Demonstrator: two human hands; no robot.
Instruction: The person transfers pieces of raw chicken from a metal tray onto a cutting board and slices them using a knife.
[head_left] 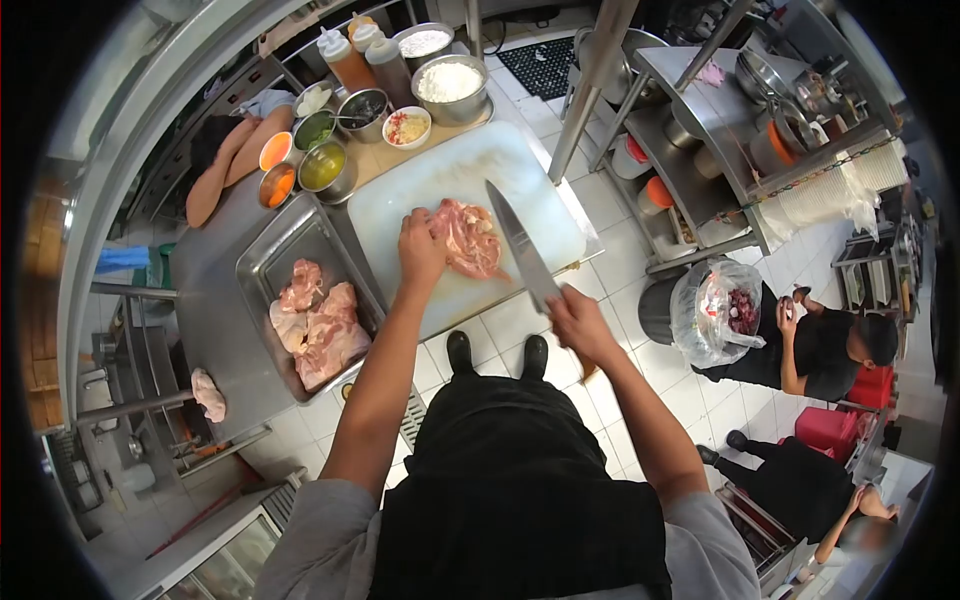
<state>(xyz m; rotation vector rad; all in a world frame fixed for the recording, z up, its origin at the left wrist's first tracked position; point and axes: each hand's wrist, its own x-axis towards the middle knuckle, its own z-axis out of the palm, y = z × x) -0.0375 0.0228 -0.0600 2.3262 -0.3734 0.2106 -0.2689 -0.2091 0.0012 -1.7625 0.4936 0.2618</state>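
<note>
A piece of raw meat (468,240) lies spread on the white cutting board (390,200). My left hand (422,245) rests at the meat's left edge, its fingers pressed together on it. In my right hand (578,320) is the handle of a large knife (522,245); the blade points up and left, just right of the meat. Left of the board, a metal tray (262,262) holds more raw meat pieces (325,335).
Behind the board stand metal bowls (450,82), squeeze bottles (345,62) and small sauce containers (276,150). Another person's arms (235,160) rest at the table's far left. A lined bin (715,310) and two people (840,345) are at the right.
</note>
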